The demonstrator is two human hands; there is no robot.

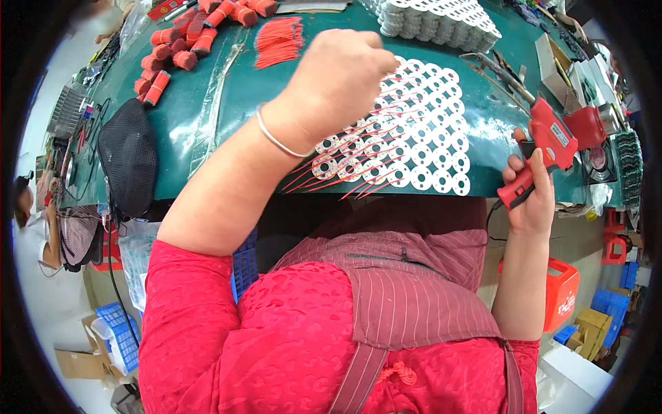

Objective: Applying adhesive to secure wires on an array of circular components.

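A panel of round white circuit boards [441, 155] lies on the green table in front of me. Thin red wires [358, 183] stretch across its left part, some poking past the near edge. My left hand [338, 83] is closed above the panel's far left side; whatever its fingers may hold is hidden. On the right, my right hand [538, 196] wraps round the handle of a red soldering gun [554, 138]. Its metal tip points away to the far left, over the area beyond the panel's right edge.
Loose red wires [279, 43] lie in a pile beyond my left arm, beside several tied red wire bundles [203, 41]. More white panels [441, 26] are stacked at the back. A black mesh cap [129, 159] hangs at the left edge; a small fan [598, 165] stands far right.
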